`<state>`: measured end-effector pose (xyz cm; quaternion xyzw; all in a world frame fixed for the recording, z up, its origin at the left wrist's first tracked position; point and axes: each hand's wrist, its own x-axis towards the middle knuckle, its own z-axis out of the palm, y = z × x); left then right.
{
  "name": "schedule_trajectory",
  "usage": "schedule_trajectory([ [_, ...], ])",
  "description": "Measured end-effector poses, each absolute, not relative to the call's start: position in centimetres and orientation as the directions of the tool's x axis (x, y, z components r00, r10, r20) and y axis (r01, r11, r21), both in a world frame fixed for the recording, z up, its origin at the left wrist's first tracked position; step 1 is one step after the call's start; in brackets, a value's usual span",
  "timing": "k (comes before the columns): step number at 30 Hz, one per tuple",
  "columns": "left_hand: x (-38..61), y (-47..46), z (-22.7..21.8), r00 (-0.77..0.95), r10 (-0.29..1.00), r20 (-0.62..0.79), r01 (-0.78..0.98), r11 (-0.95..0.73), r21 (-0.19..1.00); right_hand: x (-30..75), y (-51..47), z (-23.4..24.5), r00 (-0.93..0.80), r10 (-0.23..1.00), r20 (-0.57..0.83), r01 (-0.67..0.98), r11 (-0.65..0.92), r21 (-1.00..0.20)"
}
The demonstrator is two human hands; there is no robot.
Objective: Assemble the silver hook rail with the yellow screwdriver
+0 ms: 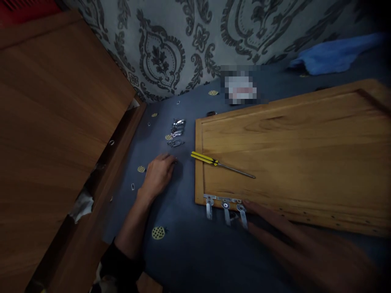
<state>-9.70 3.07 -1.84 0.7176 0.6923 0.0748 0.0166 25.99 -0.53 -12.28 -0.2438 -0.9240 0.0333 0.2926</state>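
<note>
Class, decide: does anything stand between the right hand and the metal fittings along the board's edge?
Nothing visible: the right hand reaches the nearest metal fitting directly; the screwdriver lies aside on the board.

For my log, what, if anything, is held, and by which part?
The right hand reaches the rightmost metal fitting, fingertips by its upper and lower ends; whether it's held is unclear. Whether the left hand holds anything cannot be told.

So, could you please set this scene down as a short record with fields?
Left hand: over the dark blue cover, near loose metal pieces; grip unclear
Right hand: fingertips at the rightmost of three metal clips
Metal clips: along the near edge of the wooden panel
Screwdriver: yellow-handled, lying on the panel
Background: blue cloth, patterned backdrop
</note>
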Motion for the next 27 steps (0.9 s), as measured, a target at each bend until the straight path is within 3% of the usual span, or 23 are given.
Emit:
schedule_trajectory([
  [12,-10.0,3.0,-1.8,-0.007,0.998,0.06,0.989,-0.002,0.147,26.1,-0.3,-12.3,-0.725,0.434,0.535,0.427,0.893,-0.145],
  [20,-9.9,3.0,-1.5,-0.017,0.984,0.177,0.957,-0.035,0.288,25.5,0.0,-11.2,-0.703,0.435,0.562,0.423,0.892,-0.161],
  [27,-9.7,2.9,-0.8,-0.076,0.978,0.193,0.869,-0.03,0.495,25.2,0.0,-8.8,-0.718,0.433,0.546,0.418,0.894,-0.16],
])
